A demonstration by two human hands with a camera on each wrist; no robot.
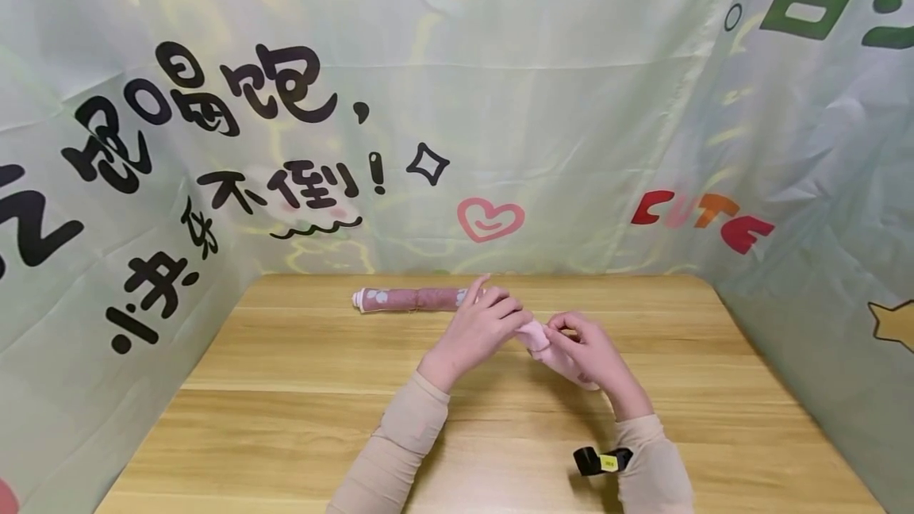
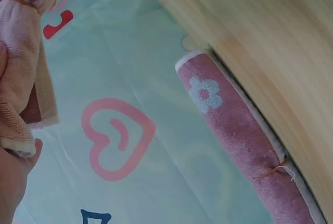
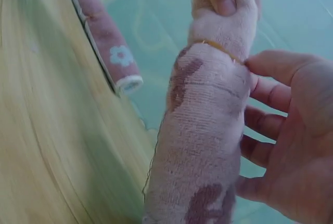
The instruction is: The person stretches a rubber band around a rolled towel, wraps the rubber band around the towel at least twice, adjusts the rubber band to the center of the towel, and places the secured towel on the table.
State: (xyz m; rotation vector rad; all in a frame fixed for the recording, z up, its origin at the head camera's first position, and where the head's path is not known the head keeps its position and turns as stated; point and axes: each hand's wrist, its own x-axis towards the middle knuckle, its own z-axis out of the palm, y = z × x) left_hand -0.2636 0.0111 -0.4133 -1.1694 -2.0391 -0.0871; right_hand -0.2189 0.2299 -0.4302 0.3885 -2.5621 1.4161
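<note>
A rolled pale pink towel (image 3: 203,115) with darker patches is held up at a slant above the table. An orange-brown rubber band (image 3: 218,48) circles it and draws in its upper part. My left hand (image 1: 480,330) grips the towel's end beyond the band. With thumb and index finger, my right hand (image 1: 591,351) pinches at the band's edge; its other fingers lie along the towel's side. In the left wrist view the towel's loose end (image 2: 41,104) flares out below the band.
Behind my left hand, a mauve rolled towel (image 1: 400,300) with pale blue flowers lies near the back edge of the wooden table (image 1: 286,419), tied round its middle. A printed cloth (image 1: 571,141) stands as walls around the table. A black device (image 1: 589,462) is by my right wrist.
</note>
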